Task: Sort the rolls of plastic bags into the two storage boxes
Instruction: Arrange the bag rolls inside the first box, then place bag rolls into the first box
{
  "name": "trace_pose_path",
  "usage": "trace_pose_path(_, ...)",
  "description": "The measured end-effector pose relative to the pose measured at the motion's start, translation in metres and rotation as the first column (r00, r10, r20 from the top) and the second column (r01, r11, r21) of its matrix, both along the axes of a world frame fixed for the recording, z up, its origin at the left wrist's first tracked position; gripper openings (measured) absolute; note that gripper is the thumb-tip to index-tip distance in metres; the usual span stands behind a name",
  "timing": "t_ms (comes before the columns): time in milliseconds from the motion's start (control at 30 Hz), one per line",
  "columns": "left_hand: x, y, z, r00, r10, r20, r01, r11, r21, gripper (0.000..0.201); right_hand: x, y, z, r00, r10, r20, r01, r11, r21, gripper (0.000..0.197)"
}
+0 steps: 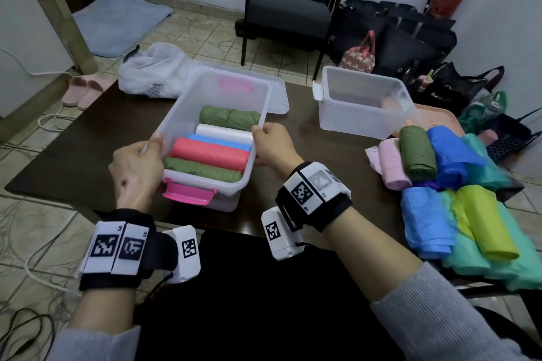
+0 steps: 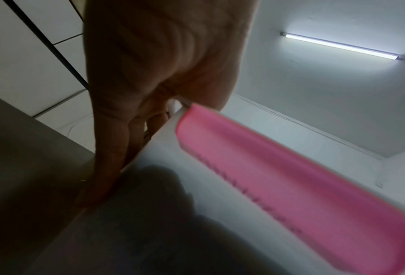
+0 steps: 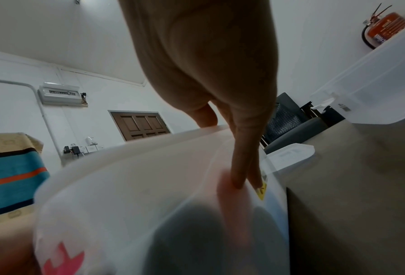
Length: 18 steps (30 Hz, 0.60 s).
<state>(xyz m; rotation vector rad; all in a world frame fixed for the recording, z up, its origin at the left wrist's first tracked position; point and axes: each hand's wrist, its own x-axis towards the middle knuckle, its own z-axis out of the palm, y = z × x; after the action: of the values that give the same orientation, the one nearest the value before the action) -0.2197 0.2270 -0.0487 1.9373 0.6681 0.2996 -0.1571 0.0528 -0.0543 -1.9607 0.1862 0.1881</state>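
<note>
From the head view, I have my left hand (image 1: 137,167) and right hand (image 1: 274,145) clamped on opposite walls of the pink-latched box (image 1: 187,114), probably to shift it; five rolls (image 1: 209,152) lie inside. Right of that box sit the second box (image 1: 363,102) and loose rolls (image 1: 445,184) on the dark counter (image 1: 73,155). Left wrist: fingers (image 2: 117,148) wrap the box's corner by its latch (image 2: 291,186). Right wrist: fingers (image 3: 244,163) press its wall; white walls behind.

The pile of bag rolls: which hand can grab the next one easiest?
The right hand, probably. The loose rolls lie on its side of the table, while the left hand sits across the box with pink latches that both hands grip.
</note>
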Motion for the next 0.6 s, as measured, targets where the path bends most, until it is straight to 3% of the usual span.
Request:
trace_pose_path(167, 0.001, 0.000, 0.000, 0.999, -0.030, -0.040, 0.031, 0.999, 0.021, 0.036, 0.004, -0.003, -0.003, 1.000, 0.002, 0.000, -0.002, 1.000, 0.008, 0.026)
trace_pose_path(267, 0.002, -0.001, 0.006, 0.998, -0.029, -0.056, 0.036, 0.991, 0.132, 0.036, 0.002, -0.007, -0.004, 0.999, 0.035, -0.005, -0.035, 0.999, 0.013, 0.033)
trace_pose_path(333, 0.002, -0.007, 0.012, 1.000, -0.016, -0.004, 0.017, 0.975, 0.221, 0.041, -0.002, -0.013, 0.000, 0.998, 0.068, -0.008, -0.068, 0.998, 0.017, 0.043)
trace_pose_path(400, 0.001, -0.020, 0.020, 0.988, -0.056, 0.142, 0.006, 0.944, 0.331, 0.042, -0.009, -0.024, 0.005, 0.996, 0.083, 0.014, -0.082, 0.997, -0.009, 0.045)
trace_pose_path(500, -0.010, -0.059, 0.034, 0.898, -0.234, 0.372, 0.053, 0.898, 0.436, 0.034, -0.019, -0.053, 0.008, 0.996, 0.048, 0.073, -0.037, 0.989, -0.147, 0.040)
trace_pose_path(600, -0.026, -0.111, 0.032, 0.761, -0.454, 0.464, 0.250, 0.864, 0.437, 0.027, -0.027, -0.093, 0.002, 0.995, -0.056, 0.087, 0.085, 0.925, -0.371, 0.038)
